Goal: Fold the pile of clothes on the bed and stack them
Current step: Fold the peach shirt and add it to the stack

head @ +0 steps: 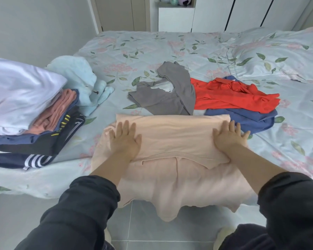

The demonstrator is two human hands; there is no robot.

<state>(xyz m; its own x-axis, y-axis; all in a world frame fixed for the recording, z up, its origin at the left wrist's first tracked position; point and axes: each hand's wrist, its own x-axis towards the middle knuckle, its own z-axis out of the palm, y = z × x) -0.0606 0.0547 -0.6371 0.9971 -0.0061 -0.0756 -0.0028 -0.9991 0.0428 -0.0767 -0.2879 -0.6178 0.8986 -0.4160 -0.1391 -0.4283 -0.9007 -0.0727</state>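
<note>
Pressing a peach top (172, 141) flat at the near edge of the bed (152, 47)

The peach top lies across the near edge of the bed, its far part folded back over itself into a doubled band, and its lower part hanging over the edge towards the tiled floor (148, 231). Both hands rest palm-down on the folded band. The left hand (125, 139) sits near the band's left end and the right hand (228, 138) near its right end. Each has its fingers straight and slightly spread, lying on the cloth and pinching nothing. Dark sleeves (83, 210) cover both forearms.

Just beyond the fold lie three unfolded pieces. A grey shirt (166, 100) lies crumpled in the middle, a red shirt (229, 96) touches its right side, and a blue shirt (257, 118) lies partly under the red one.

On the left of the bed stands a stack of folded clothes. A white piece (20, 92) is on top, a pink one (60, 109) below it, and dark navy clothes (34, 150) with white stripes at the bottom. A pale blue towel (79, 78) is bunched just behind the stack. A pillow (278, 56) in the same flowered cloth lies at the far right.
</note>
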